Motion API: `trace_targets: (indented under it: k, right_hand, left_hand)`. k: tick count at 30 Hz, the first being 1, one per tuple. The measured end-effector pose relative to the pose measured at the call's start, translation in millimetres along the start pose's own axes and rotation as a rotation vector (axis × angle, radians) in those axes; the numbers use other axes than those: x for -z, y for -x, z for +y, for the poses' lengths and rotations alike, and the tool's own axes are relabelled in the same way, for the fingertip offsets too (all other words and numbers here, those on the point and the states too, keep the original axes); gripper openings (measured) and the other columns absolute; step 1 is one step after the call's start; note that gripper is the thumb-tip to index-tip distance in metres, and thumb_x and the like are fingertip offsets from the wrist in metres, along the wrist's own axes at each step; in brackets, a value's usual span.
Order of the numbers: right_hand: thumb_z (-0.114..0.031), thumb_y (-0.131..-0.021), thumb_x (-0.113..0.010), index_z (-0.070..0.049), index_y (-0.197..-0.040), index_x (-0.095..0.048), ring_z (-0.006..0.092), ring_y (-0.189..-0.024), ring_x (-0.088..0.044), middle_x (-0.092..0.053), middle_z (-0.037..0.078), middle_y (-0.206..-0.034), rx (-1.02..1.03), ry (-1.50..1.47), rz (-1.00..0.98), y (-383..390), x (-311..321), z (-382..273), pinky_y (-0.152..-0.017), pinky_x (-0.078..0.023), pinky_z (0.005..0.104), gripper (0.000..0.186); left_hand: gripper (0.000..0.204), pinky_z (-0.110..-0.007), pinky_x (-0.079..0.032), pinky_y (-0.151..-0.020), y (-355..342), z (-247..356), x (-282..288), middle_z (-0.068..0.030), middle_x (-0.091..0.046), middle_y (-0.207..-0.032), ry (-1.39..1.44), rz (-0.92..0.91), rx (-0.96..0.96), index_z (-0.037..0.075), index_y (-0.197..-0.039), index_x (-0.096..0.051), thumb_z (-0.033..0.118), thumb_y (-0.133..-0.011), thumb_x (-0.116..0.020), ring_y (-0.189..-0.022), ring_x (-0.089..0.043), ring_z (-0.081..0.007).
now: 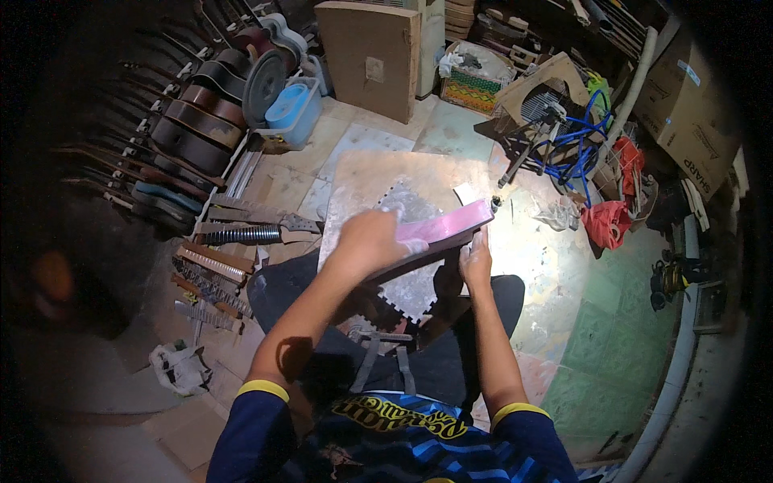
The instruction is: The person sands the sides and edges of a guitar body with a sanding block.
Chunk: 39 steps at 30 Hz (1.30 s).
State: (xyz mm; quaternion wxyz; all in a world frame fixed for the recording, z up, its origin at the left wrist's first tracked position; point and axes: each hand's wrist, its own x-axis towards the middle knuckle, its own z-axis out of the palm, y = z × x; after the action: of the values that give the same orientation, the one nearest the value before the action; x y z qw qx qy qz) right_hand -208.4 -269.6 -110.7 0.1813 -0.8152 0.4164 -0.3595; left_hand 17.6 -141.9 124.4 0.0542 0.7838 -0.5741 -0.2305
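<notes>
A long pink-faced piece (443, 225) with a dark underside slants upward to the right above my lap, over a grey jigsaw-edged mat (407, 294) on a worn pale board (362, 173). My left hand (372, 241) is closed over its left part, fingertips dusted white; whether anything else is under that palm is hidden. My right hand (475, 256) grips the right part from the near side and below. A small white sheet (465, 192) and a small dark object (495, 204) lie just beyond the piece.
Guitars (193, 137) stand racked at left, with fretted necks (213, 266) below. A blue tub (286, 105), cardboard panel (362, 56) and basket (475, 84) are at the back. Coiled blue hose (576, 161), red bags (604, 225) and a large carton (676, 105) lie right.
</notes>
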Motion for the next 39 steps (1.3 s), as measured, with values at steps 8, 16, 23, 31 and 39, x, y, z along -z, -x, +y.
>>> trace_targets:
  k: [8, 16, 23, 31, 39]
  right_hand:
    - [0.002, -0.084, -0.063, 0.006, -0.112, -0.055, 0.0514, -0.108, -0.062, -0.039, 0.030, -0.156, -0.248, -0.009, -0.133, 1.7, 6.3, -11.7, -0.088, -0.055, 0.0500, 0.029]
    - [0.004, -0.083, -0.056, 0.009, -0.112, -0.057, 0.0526, -0.126, -0.053, -0.035, 0.036, -0.156, -0.300, -0.245, -0.107, 3.3, 10.0, -16.9, -0.100, -0.052, 0.0462, 0.029]
    - [-0.005, -0.088, -0.060, 0.008, -0.150, -0.046, 0.0194, -0.118, -0.061, -0.063, 0.012, -0.135, -0.644, -0.758, 0.116, 20.6, 34.4, -11.5, -0.105, -0.046, 0.0296, 0.064]
    - [-0.004, -0.088, -0.061, 0.011, -0.143, -0.052, 0.0156, -0.106, -0.064, -0.066, 0.012, -0.124, -0.747, -1.114, 0.268, 18.6, 97.8, -68.1, -0.093, -0.052, 0.0278, 0.058]
    - [-0.008, -0.092, -0.061, 0.008, -0.143, -0.053, 0.0119, -0.091, -0.062, -0.067, 0.007, -0.113, -0.489, -0.694, 0.235, 13.5, 109.7, -87.4, -0.079, -0.052, 0.0262, 0.054]
  left_hand:
    - [0.081, -0.051, -0.053, -0.094, -91.7, 26.6, -56.3, -0.0281, -0.071, -0.112, 0.004, -0.201, -0.310, -0.001, -0.130, -0.061, 0.056, -0.076, -0.081, -0.107, -0.069, -0.0432]
    - [0.065, -0.049, -0.055, -0.087, -155.4, 55.7, -93.9, -0.0282, -0.071, -0.103, 0.089, -0.094, -0.418, -0.003, -0.122, -0.059, 0.032, -0.074, -0.084, -0.098, -0.070, -0.0453]
    - [0.067, -0.044, -0.056, -0.088, -130.0, 27.9, -52.9, -0.0274, -0.071, -0.102, 0.224, -0.065, -0.358, -0.005, -0.126, -0.057, 0.027, -0.073, -0.083, -0.095, -0.071, -0.0402]
    - [0.061, -0.037, -0.050, -0.102, -23.5, -25.9, 3.3, -0.0112, -0.070, -0.119, 0.663, 0.145, -0.344, 0.002, -0.128, -0.059, 0.003, -0.072, -0.084, -0.112, -0.066, -0.0213]
    - [0.058, -0.040, -0.045, -0.111, 19.8, -72.0, -26.0, -0.0153, -0.066, -0.129, 0.847, 0.320, -0.440, 0.002, -0.122, -0.059, -0.004, -0.069, -0.082, -0.125, -0.062, -0.0252]
